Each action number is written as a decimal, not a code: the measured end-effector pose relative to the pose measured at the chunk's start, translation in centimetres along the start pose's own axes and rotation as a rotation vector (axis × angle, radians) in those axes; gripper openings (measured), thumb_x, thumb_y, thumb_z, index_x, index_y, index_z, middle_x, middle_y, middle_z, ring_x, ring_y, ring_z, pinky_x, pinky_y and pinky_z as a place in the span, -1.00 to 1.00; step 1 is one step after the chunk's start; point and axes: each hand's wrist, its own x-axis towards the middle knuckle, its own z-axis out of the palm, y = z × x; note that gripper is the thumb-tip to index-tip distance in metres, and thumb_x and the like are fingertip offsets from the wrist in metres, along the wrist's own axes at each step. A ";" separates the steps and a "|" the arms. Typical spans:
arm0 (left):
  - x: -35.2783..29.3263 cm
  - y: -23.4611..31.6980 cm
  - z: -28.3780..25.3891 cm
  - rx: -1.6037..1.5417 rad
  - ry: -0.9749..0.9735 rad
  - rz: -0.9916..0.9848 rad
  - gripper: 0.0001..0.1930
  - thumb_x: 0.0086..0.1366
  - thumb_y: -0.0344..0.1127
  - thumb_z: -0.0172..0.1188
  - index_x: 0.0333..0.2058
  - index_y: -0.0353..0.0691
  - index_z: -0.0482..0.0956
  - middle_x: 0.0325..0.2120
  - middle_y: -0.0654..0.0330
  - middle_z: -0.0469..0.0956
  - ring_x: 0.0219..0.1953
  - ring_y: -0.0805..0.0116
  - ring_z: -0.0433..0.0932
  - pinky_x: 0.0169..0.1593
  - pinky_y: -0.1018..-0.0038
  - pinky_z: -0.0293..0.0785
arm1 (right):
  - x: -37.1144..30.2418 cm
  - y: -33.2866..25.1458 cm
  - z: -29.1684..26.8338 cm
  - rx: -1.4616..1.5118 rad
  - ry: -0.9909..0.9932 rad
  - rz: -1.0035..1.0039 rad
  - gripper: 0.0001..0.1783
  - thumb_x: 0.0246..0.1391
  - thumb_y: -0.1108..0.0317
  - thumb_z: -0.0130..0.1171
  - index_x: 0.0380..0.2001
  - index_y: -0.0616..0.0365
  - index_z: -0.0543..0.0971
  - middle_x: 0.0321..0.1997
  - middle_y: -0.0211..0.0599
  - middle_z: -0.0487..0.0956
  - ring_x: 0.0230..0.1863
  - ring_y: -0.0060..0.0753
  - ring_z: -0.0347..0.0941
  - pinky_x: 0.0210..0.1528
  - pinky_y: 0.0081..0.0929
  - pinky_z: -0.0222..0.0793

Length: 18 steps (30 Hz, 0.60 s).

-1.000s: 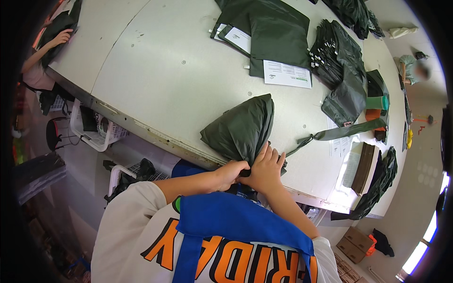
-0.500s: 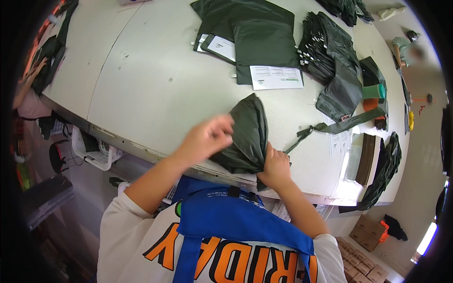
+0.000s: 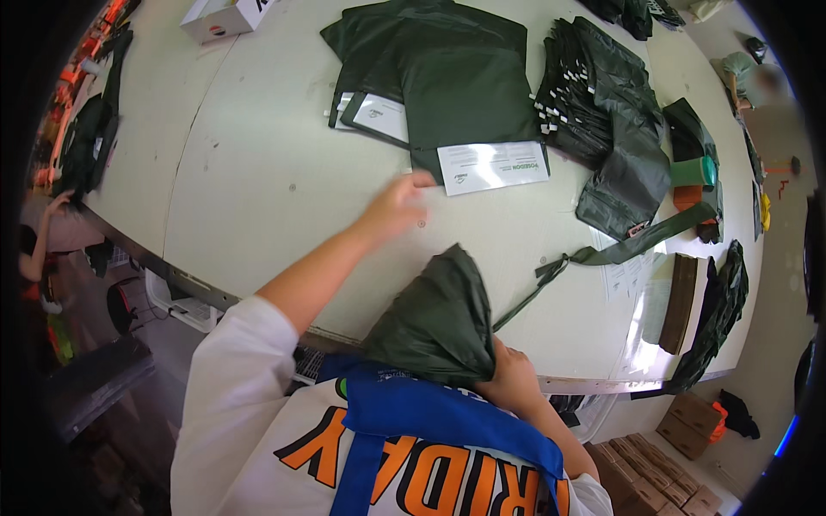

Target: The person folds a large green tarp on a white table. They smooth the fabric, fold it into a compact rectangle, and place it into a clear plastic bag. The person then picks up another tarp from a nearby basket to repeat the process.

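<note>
Dark green fabric, bunched into a rounded bundle (image 3: 439, 322), sits at the near edge of the pale work table (image 3: 258, 172), right against the person's chest. The right hand (image 3: 514, 378) is clamped on its lower right corner, fingers curled into the cloth. The left hand (image 3: 397, 206) is stretched out over the table with fingers loosely spread, holding nothing, its tips just short of a white printed card (image 3: 492, 165).

That card lies on the front edge of a flat stack of folded green pieces (image 3: 447, 77), with 2 more cards (image 3: 374, 116) tucked at the stack's left. To the right lie a heap of loose green fabric (image 3: 602, 95) and a long green strap (image 3: 619, 249) running toward the bundle. A white box (image 3: 228, 13) stands at the far edge; what is inside it cannot be seen. Brown cardboard boxes (image 3: 654, 482) sit on the floor at lower right, apparently closed.

Half a second ago the left hand was on top of the bundle; it has since let go and moved away toward the stack, while the right hand has kept its hold.
</note>
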 end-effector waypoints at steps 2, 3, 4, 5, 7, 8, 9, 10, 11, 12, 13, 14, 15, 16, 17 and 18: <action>5.7 0.7 -0.6 0.298 0.569 -0.039 -0.27 0.03 -0.28 0.38 0.13 -0.35 0.22 -0.02 -0.06 0.44 0.02 0.19 0.46 0.01 0.31 0.44 | -0.4 0.2 -0.8 0.036 0.051 0.077 -0.11 -0.37 0.24 0.34 0.14 0.30 0.30 -0.22 0.05 0.57 -0.13 0.08 0.49 0.03 -0.19 0.34; 7.0 1.9 0.2 0.382 0.592 -0.116 -0.24 0.01 -0.26 0.40 0.13 -0.36 0.20 -0.06 -0.09 0.46 -0.01 0.13 0.48 0.01 0.31 0.44 | -0.6 0.7 -1.0 0.057 0.100 0.082 -0.12 -0.37 0.24 0.35 0.13 0.29 0.31 -0.22 0.05 0.57 -0.14 0.10 0.49 0.02 -0.18 0.36; 7.9 3.2 0.9 0.465 0.616 -0.194 -0.21 -0.01 -0.24 0.41 0.13 -0.37 0.18 -0.10 -0.11 0.49 -0.03 0.08 0.50 0.01 0.31 0.44 | -0.9 1.2 -1.0 0.076 0.147 0.086 -0.13 -0.36 0.23 0.36 0.12 0.28 0.33 -0.21 0.06 0.57 -0.14 0.11 0.50 0.01 -0.17 0.37; 8.6 4.0 1.5 0.547 0.637 -0.267 -0.18 -0.02 -0.22 0.42 0.14 -0.38 0.17 -0.14 -0.14 0.51 -0.05 0.03 0.51 0.00 0.31 0.44 | -0.9 1.6 -1.2 0.092 0.199 0.091 -0.14 -0.36 0.23 0.37 0.11 0.27 0.34 -0.21 0.06 0.58 -0.14 0.13 0.50 0.00 -0.16 0.38; 9.6 1.2 1.3 0.594 0.684 -0.120 -0.37 -0.01 -0.28 0.35 0.01 -0.40 0.31 -0.22 -0.14 0.56 -0.12 -0.07 0.54 -0.04 0.28 0.44 | -0.9 0.8 -2.4 0.255 0.219 0.153 -0.20 -0.37 0.28 0.39 0.05 0.27 0.39 -0.21 0.08 0.59 -0.14 0.11 0.52 -0.02 -0.20 0.41; 10.0 0.3 1.2 0.546 0.657 -0.027 -0.45 0.00 -0.30 0.32 -0.05 -0.40 0.34 -0.25 -0.12 0.57 -0.15 -0.05 0.56 -0.08 0.25 0.46 | -1.2 0.5 -2.9 0.338 0.231 0.195 -0.23 -0.38 0.31 0.41 0.02 0.27 0.42 -0.21 0.09 0.59 -0.15 0.09 0.54 -0.03 -0.22 0.42; 9.2 1.4 1.4 0.507 0.632 0.060 -0.53 0.01 -0.32 0.29 -0.11 -0.41 0.38 -0.27 -0.11 0.58 -0.17 -0.03 0.57 -0.11 0.22 0.47 | -1.3 0.8 -3.2 0.404 0.261 0.203 -0.26 -0.39 0.35 0.42 -0.01 0.28 0.43 -0.21 0.08 0.60 -0.14 0.05 0.55 -0.04 -0.25 0.43; 7.9 2.5 1.3 0.227 0.508 -0.001 -0.54 0.02 -0.39 0.22 -0.06 -0.35 0.40 -0.23 -0.09 0.56 -0.13 0.08 0.56 -0.09 0.29 0.45 | -1.4 1.3 -3.6 0.467 0.287 0.208 -0.29 -0.41 0.39 0.43 -0.04 0.28 0.45 -0.21 0.07 0.60 -0.14 0.00 0.56 -0.04 -0.28 0.43; 6.9 1.9 0.4 0.175 0.444 0.011 -0.50 0.04 -0.43 0.20 0.02 -0.29 0.38 -0.17 -0.04 0.54 -0.13 0.19 0.54 -0.08 0.34 0.44 | -2.0 1.4 -3.9 0.531 0.318 0.222 -0.31 -0.42 0.43 0.44 -0.07 0.29 0.46 -0.21 0.07 0.61 -0.14 -0.04 0.58 -0.04 -0.31 0.44; 4.8 2.0 -0.2 0.023 0.426 -0.065 -0.53 0.06 -0.46 0.18 0.01 -0.29 0.40 -0.16 0.02 0.54 -0.14 0.23 0.54 -0.06 0.35 0.44 | -2.2 1.6 -4.3 0.584 0.351 0.227 -0.34 -0.46 0.50 0.43 -0.12 0.31 0.48 -0.21 0.00 0.63 -0.16 -0.21 0.58 -0.04 -0.39 0.42; 2.1 2.0 -0.5 -0.130 0.410 -0.141 -0.56 0.08 -0.49 0.17 0.00 -0.29 0.42 -0.15 0.09 0.55 -0.15 0.28 0.53 -0.04 0.35 0.44 | -2.1 2.6 -4.0 0.625 0.392 0.216 -0.34 -0.46 0.52 0.42 -0.11 0.32 0.47 -0.23 -0.07 0.63 -0.19 -0.30 0.56 -0.04 -0.41 0.41; -0.6 1.8 -0.8 -0.181 0.400 -0.156 -0.55 0.12 -0.50 0.16 0.04 -0.27 0.38 -0.12 0.09 0.53 -0.14 0.29 0.53 -0.05 0.35 0.45 | -2.2 3.2 -4.4 0.677 0.398 0.204 -0.34 -0.45 0.52 0.41 -0.11 0.33 0.47 -0.23 -0.10 0.63 -0.19 -0.32 0.55 -0.04 -0.41 0.41; -3.5 1.1 -1.0 -0.239 0.393 -0.178 -0.53 0.15 -0.51 0.14 0.07 -0.25 0.35 -0.09 0.10 0.51 -0.13 0.29 0.53 -0.05 0.35 0.47 | -2.0 3.2 -4.8 0.723 0.395 0.197 -0.35 -0.44 0.52 0.40 -0.11 0.34 0.47 -0.22 -0.13 0.63 -0.20 -0.35 0.54 -0.03 -0.42 0.41; -6.3 -0.2 -1.2 -0.238 0.413 -0.203 -0.49 0.16 -0.50 0.16 0.11 -0.24 0.30 -0.08 0.08 0.50 -0.11 0.28 0.52 -0.02 0.33 0.46 | -1.4 2.9 -5.1 0.746 0.402 0.177 -0.37 -0.42 0.52 0.36 -0.11 0.37 0.47 -0.20 -0.16 0.61 -0.18 -0.36 0.51 -0.02 -0.42 0.39; -8.5 -1.5 -1.1 -0.241 0.427 -0.227 -0.45 0.17 -0.50 0.17 0.15 -0.23 0.24 -0.06 0.07 0.49 -0.08 0.27 0.52 0.00 0.32 0.46 | -0.4 2.6 -5.2 0.833 0.382 0.146 -0.38 -0.40 0.51 0.36 -0.10 0.38 0.47 -0.19 -0.17 0.61 -0.17 -0.36 0.51 -0.01 -0.42 0.38; -10.7 -1.4 -0.4 -0.291 0.451 -0.344 -0.22 0.07 -0.55 0.26 0.24 -0.19 0.07 0.02 0.01 0.42 0.04 0.19 0.45 0.11 0.28 0.38 | 0.5 2.5 -4.7 0.920 0.354 0.131 -0.39 -0.38 0.51 0.35 -0.10 0.39 0.47 -0.17 -0.17 0.60 -0.16 -0.35 0.51 -0.01 -0.42 0.38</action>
